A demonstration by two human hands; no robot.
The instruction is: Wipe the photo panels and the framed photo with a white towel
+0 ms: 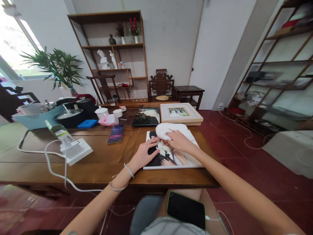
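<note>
A photo panel with white edges lies flat on the wooden table near its front right. My left hand rests on the panel's left part, fingers stretched out and thumb apart, holding nothing. A fluffy white cloth is bunched on the panel's upper part. My right hand grips this cloth and presses it against the picture; part of its fingers is hidden in the cloth. Behind the panel lie a dark photo panel and a light wooden picture frame.
On the wooden table are a phone, a blue box, a white power strip with cables, cups, pots and a light blue basin. A black-screened device lies on my lap, plugged into a white cable.
</note>
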